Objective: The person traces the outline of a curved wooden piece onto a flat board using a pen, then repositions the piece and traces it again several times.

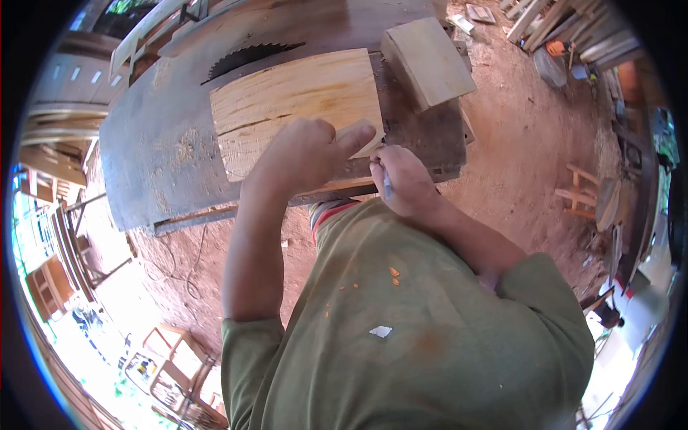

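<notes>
A pale wooden board [308, 89] with dark cracks along its grain lies flat on the metal saw table [154, 143]. My left hand [301, 154] is over the board's near edge, fingers curled and thumb stretched to the right. Beneath that thumb shows a pale edge, perhaps a small piece of wood; the curled fingers hide the rest. At the board's near right corner, my right hand [405, 179] is closed around a slim pen [388, 185], its dark tip close to the wood.
A toothed circular saw blade [251, 59] sticks up just beyond the board. To the right, a thick wooden block [433, 64] rests on the table. Stacked timber [552, 25] stands at the far right, and a wooden chair frame [168, 358] is at lower left.
</notes>
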Available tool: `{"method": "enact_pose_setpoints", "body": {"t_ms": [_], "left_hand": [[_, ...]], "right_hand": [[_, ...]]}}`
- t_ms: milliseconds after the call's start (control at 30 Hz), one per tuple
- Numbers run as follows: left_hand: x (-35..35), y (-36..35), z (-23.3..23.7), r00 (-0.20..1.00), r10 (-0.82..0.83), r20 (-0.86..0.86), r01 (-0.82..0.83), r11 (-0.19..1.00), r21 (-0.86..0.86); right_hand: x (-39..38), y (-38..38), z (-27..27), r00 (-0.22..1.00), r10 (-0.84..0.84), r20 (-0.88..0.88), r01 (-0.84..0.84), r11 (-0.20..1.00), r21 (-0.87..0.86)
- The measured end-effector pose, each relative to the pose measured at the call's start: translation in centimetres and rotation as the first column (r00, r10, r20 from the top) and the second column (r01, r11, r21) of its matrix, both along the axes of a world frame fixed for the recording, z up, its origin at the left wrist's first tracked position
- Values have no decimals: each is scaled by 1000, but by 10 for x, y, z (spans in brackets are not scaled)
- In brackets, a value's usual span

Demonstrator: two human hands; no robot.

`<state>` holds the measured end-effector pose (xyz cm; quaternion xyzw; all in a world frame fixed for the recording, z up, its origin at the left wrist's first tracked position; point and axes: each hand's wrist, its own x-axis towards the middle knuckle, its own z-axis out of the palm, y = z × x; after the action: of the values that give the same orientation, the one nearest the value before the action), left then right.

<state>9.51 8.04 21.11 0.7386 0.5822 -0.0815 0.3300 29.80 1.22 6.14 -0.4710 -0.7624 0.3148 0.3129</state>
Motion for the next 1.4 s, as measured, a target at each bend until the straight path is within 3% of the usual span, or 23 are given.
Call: {"method": "enact_pose_setpoints", "body": {"t_ms": [67,167,267,367,433,500,533,667,867,1067,1133,1167,1267,1333,1400], "left_hand": [[-2,1,-10,990,129,56,-124,989,-77],[-1,0,-8,995,79,65,-71,991,-113],[-5,3,-14,997,-36,75,42,995,-89],[-10,8,-6,989,-86,120,105,981,-165],[-15,11,-10,974,-176,141,194,973,-123],[-16,15,-8,953,-260,155,274,958,-80],[-14,18,-3,964,-239,120,255,957,-141],[-17,26,1,956,-285,64,292,928,-231],[-27,33,-14,943,-300,146,325,926,-191],[-28,33,0,913,-388,124,407,884,-228],[-28,33,-1,910,-396,122,414,883,-221],[-28,33,-1,908,-403,119,419,883,-212],[-30,33,-10,904,-386,181,416,893,-171],[-30,33,-10,903,-384,191,416,892,-177],[-31,33,-7,907,-373,194,408,894,-188]], "right_hand": [[-10,-8,1,999,-37,2,37,999,-3],[-26,-20,5,997,-51,50,55,996,-72],[-31,-21,5,985,-159,-62,154,985,-80],[-25,-20,8,936,-347,-63,347,938,-8],[-24,-21,1,851,-468,-238,410,876,-254],[-24,-25,-10,821,-505,-268,416,849,-325],[-25,-26,-15,791,-535,-298,407,823,-397],[-36,-32,-16,739,-581,-342,456,804,-380],[-46,-33,-20,754,-585,-300,519,809,-274],[-62,-34,-15,779,-551,-299,536,833,-138],[-74,-43,-17,823,-555,-125,543,832,-116],[-81,-48,-16,825,-552,-122,541,833,-116],[-98,-58,5,888,-449,-94,443,893,-86],[-103,-61,15,921,-353,-162,304,915,-265],[-105,-60,18,945,-251,-212,205,954,-217]]}}
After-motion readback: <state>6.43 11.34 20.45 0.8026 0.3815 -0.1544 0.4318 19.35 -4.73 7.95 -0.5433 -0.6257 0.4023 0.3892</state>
